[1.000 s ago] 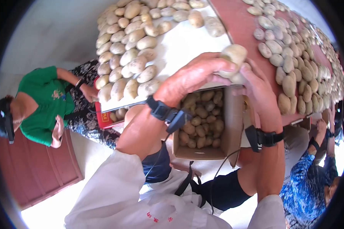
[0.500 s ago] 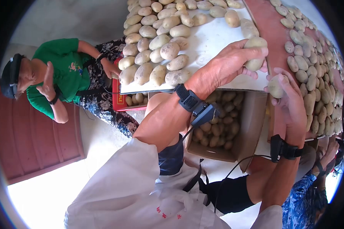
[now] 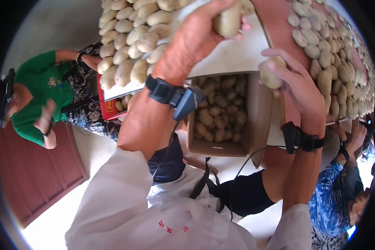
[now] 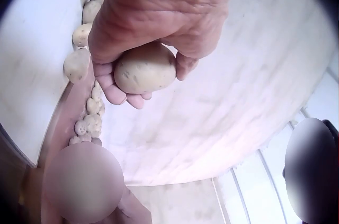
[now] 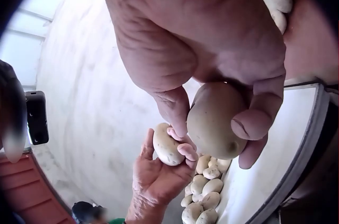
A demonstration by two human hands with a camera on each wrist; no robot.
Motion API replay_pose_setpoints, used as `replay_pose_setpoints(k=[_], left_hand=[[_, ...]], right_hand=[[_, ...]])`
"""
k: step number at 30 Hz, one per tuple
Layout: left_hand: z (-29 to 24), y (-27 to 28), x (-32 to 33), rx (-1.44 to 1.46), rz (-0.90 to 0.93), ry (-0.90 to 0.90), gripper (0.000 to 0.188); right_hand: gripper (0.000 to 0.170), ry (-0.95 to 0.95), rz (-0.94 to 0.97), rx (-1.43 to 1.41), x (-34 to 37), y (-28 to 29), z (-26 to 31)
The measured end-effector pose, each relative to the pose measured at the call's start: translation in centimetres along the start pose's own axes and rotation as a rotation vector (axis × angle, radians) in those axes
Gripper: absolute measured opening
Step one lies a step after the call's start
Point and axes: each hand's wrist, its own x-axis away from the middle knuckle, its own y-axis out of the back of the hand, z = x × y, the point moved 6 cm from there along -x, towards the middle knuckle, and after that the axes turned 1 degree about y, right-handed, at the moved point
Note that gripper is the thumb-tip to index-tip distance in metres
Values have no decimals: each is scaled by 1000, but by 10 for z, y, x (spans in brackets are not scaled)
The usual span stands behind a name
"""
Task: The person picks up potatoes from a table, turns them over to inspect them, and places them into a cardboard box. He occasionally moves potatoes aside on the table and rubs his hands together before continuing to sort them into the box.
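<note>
My left hand (image 3: pixel 200 33) grips a large pale potato (image 3: pixel 228 21) above the white board (image 3: pixel 233 56). In the left wrist view the fingers wrap beneath that potato and the thumb lies along its side. My right hand (image 3: pixel 296 81) holds a rounder potato (image 3: pixel 273 73) near the front right corner of the board. The right wrist view shows this potato (image 5: pixel 217 121) between thumb and fingers, with the left hand (image 5: pixel 159 181) and its potato (image 5: pixel 168 147) farther off. Below the board's edge stands an open cardboard box (image 3: pixel 216 148) with many potatoes inside.
Rows of potatoes (image 3: pixel 129 50) cover the board's left part. More potatoes (image 3: pixel 341 71) lie on the red surface (image 3: pixel 275 21) at right. A person in green (image 3: pixel 41 98) sits at left beside a red box (image 3: pixel 106 102); a person in blue (image 3: pixel 331 191) is at right.
One second ago both hands were together around the potatoes. They have parted: the left has moved up and left over the board with its potato, the right stays at the right with the other.
</note>
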Motion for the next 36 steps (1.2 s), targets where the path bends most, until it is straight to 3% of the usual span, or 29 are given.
replay_pose_setpoints(k=[5, 7, 11, 13, 14, 17, 19, 24, 27, 29, 30, 32, 34, 36], left_hand=[[-3, 11, -4, -66, 16, -34, 36], [-6, 9, -4, -93, 18, -61, 36], [-5, 3, -1, -93, 10, -61, 35], [-4, 0, 1, -102, 0, -65, 35], [-4, -1, 2, -114, -12, -70, 34], [-2, -1, 0, -159, 37, -78, 34], [0, -2, -3, -171, 63, -81, 35], [7, -11, 0, -275, 105, -71, 33], [27, -6, -2, -292, 155, 83, 35], [42, -4, -1, -621, 269, 71, 40], [42, -9, 2, -622, 272, 70, 40], [57, -20, 16, -842, 381, 284, 42], [66, -18, 16, -1118, 485, 225, 44], [77, -18, 18, -964, 544, 375, 43]], right_hand=[[30, 52, -42, 80, 7, -8, 1], [31, 100, 88, 173, 4, -12, -1], [33, 73, 136, 162, 3, -21, -8], [34, 245, 128, 228, 0, -21, -6], [34, 244, 126, 227, -2, -18, -5], [35, 242, 66, 246, -5, -10, -2], [35, 113, -50, 157, -3, -3, -4], [34, 116, -109, 130, -2, 7, -4], [33, 155, -144, 111, -2, 15, -1], [32, 167, -152, 99, -5, 19, -3], [32, 166, -166, 80, -7, 21, -4], [32, 164, -182, 61, -7, 24, -5], [32, 154, -192, 78, -7, 24, -2], [32, 149, -171, 79, -10, 29, -4]])
